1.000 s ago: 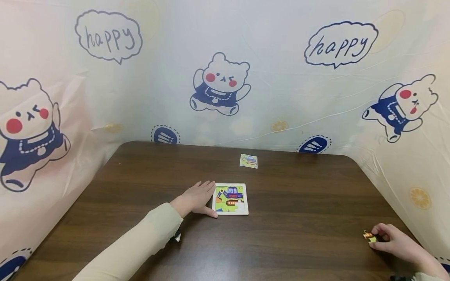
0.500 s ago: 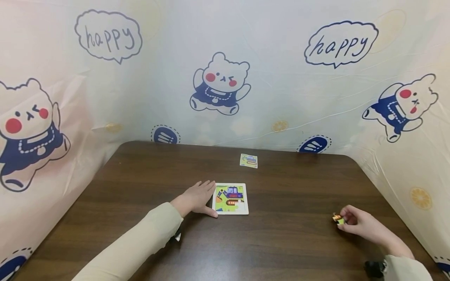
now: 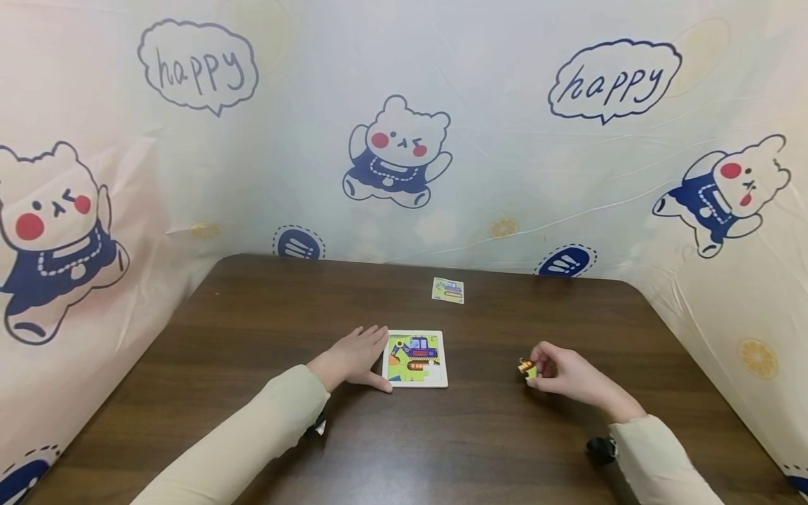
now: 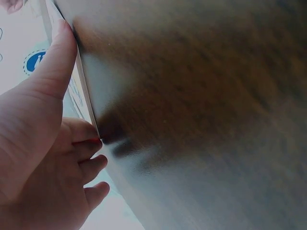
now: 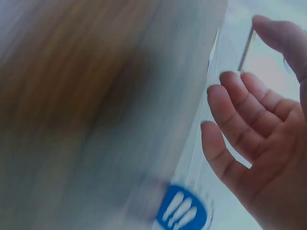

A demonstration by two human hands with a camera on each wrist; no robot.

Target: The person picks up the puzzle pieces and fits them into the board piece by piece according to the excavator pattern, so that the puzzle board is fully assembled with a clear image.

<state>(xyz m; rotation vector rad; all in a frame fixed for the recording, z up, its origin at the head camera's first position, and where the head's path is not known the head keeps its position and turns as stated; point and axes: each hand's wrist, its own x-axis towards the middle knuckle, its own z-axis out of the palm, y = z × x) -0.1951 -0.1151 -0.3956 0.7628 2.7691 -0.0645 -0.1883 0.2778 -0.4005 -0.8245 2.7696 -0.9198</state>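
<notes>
A small white-framed puzzle board (image 3: pixel 414 359) with an excavator picture lies mid-table. My left hand (image 3: pixel 351 358) rests flat beside its left edge, with the thumb (image 4: pixel 56 62) against the board's rim (image 4: pixel 84 96). My right hand (image 3: pixel 558 371) hovers just above the table to the right of the board and pinches a small puzzle piece (image 3: pixel 527 368) between thumb and fingers. In the right wrist view the piece shows only as a thin edge (image 5: pixel 245 48) at the fingertips. A small picture card (image 3: pixel 447 290) of the same excavator lies farther back.
The dark wooden table (image 3: pixel 252 315) is enclosed on three sides by a plastic sheet (image 3: pixel 404 140) printed with bears and "happy" bubbles. A small black object (image 3: pixel 597 447) sits at my right cuff.
My right hand has carried the puzzle piece from the table's near right corner leftward toward the board. The left hand and board have stayed put.
</notes>
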